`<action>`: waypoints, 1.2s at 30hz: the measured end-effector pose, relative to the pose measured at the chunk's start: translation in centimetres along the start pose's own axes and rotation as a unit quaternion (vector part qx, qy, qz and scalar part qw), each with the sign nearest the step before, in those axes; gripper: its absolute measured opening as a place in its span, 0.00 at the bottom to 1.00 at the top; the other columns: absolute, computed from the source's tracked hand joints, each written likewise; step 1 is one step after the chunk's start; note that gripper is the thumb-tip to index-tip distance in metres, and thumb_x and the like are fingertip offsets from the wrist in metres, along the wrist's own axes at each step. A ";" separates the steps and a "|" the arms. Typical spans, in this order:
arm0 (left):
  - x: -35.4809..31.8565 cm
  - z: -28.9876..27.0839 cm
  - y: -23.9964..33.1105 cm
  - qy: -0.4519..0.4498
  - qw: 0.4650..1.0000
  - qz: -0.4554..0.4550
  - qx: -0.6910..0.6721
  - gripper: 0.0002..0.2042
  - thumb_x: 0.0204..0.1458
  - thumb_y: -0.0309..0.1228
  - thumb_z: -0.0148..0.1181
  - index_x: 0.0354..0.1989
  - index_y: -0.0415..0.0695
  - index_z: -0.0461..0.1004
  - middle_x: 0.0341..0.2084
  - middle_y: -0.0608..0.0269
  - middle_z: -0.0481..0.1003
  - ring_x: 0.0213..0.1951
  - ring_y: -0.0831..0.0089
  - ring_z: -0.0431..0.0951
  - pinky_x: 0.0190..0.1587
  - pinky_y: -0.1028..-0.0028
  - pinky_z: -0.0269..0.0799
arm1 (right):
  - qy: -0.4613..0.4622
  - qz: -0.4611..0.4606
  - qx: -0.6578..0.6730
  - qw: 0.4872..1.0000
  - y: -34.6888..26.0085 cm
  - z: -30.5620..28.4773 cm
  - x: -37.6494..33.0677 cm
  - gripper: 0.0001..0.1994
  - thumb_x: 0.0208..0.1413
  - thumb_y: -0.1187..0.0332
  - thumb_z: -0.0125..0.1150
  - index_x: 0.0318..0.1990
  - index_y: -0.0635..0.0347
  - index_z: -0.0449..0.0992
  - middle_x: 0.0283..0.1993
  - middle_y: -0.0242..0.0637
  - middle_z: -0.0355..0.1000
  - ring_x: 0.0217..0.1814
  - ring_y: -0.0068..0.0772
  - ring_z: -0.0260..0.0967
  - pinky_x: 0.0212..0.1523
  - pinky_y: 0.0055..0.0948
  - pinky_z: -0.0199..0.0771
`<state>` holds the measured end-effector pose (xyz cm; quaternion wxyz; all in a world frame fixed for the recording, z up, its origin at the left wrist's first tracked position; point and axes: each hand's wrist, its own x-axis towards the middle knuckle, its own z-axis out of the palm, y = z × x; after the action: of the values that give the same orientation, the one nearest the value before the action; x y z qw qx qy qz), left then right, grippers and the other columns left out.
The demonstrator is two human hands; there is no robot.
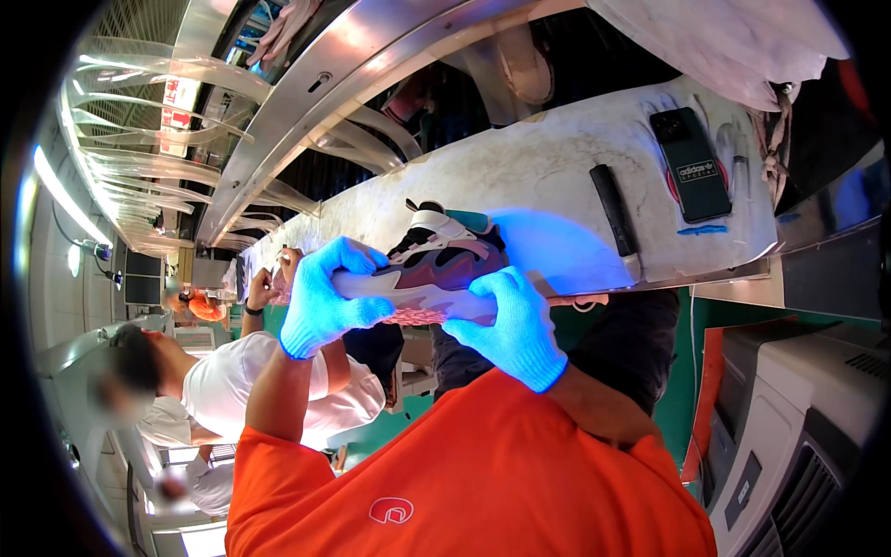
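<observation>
Between my two gloved hands is a sneaker (455, 265), held on its side-facing length over the near edge of the work table. Its upper mixes mauve, white, black and teal, above a pale thick sole with a pinkish underside. My left hand (332, 295) grips one end, fingers on top and thumb below along the sole. My right hand (515, 320) clasps the other end, its thumb and fingers around the sole's side. Both gloves glow bright blue. A blue patch of light falls on the tabletop (408, 186) beside the shoe.
A black torch-shaped stick (613, 215) lies right of the shoe. Farther right are a dark phone (691, 165) and a small blue item (703, 229). A metal rail (320, 84) runs behind the table. At left a co-worker in white (251, 381) works. A grey machine (789, 418) stands at right.
</observation>
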<state>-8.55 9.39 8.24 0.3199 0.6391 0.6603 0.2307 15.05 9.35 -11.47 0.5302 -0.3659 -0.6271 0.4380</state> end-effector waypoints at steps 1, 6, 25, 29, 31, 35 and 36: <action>0.2 0.1 0.4 -0.001 1.000 -0.003 -0.001 0.32 0.39 0.48 0.93 0.40 0.40 0.77 0.48 0.54 0.84 0.49 0.71 0.83 0.53 0.69 0.80 | -0.001 -0.001 0.009 1.000 0.3 0.1 -0.1 0.27 0.46 0.62 0.91 0.48 0.59 0.77 0.46 0.43 0.76 0.47 0.49 0.80 0.46 0.47 0.83; 1.1 0.1 1.7 -0.023 0.999 0.015 0.038 0.32 0.39 0.49 0.93 0.39 0.40 0.78 0.47 0.52 0.85 0.46 0.71 0.84 0.50 0.69 0.81 | 0.039 -0.019 0.063 0.997 0.4 0.5 -0.1 0.26 0.46 0.65 0.90 0.46 0.57 0.77 0.43 0.41 0.76 0.43 0.49 0.79 0.43 0.47 0.82; 2.1 -1.0 -0.1 -0.045 0.993 0.093 0.063 0.27 0.36 0.40 0.92 0.37 0.40 0.80 0.43 0.52 0.86 0.44 0.69 0.87 0.48 0.69 0.84 | 0.033 -0.081 0.063 0.994 0.9 1.2 1.9 0.23 0.46 0.70 0.89 0.46 0.58 0.79 0.44 0.43 0.77 0.43 0.49 0.80 0.42 0.43 0.83; 1.9 -1.0 -0.5 -0.045 0.995 0.080 0.038 0.27 0.36 0.40 0.92 0.38 0.40 0.79 0.44 0.52 0.86 0.45 0.68 0.88 0.49 0.68 0.83 | 0.021 0.020 0.030 0.999 -0.3 1.0 1.9 0.31 0.45 0.67 0.92 0.54 0.59 0.78 0.49 0.43 0.80 0.47 0.44 0.83 0.48 0.43 0.86; 1.8 -1.0 -0.7 -0.048 0.994 0.085 0.040 0.28 0.36 0.40 0.92 0.38 0.40 0.79 0.44 0.53 0.86 0.46 0.68 0.87 0.50 0.68 0.83 | 0.005 0.070 0.030 0.997 -0.9 0.7 1.8 0.34 0.45 0.65 0.92 0.58 0.60 0.77 0.50 0.44 0.80 0.50 0.44 0.83 0.51 0.44 0.85; 1.4 -0.9 -0.7 -0.042 0.996 0.072 0.025 0.28 0.36 0.41 0.92 0.38 0.40 0.79 0.44 0.52 0.86 0.47 0.66 0.87 0.51 0.67 0.82 | -0.019 0.076 0.007 0.997 -1.2 0.4 2.4 0.36 0.46 0.65 0.91 0.61 0.59 0.74 0.52 0.46 0.77 0.49 0.48 0.82 0.47 0.46 0.85; 1.3 -0.8 -0.7 -0.036 0.997 0.064 0.026 0.28 0.36 0.42 0.91 0.37 0.39 0.79 0.44 0.52 0.85 0.47 0.64 0.86 0.52 0.66 0.82 | -0.027 0.088 0.011 0.996 -1.3 0.4 2.2 0.36 0.46 0.64 0.91 0.61 0.59 0.75 0.52 0.46 0.78 0.50 0.47 0.83 0.48 0.45 0.85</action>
<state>-9.51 10.71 8.13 0.3115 0.6962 0.6115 0.2107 14.29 10.85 -9.52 0.4762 -0.4019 -0.6014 0.4999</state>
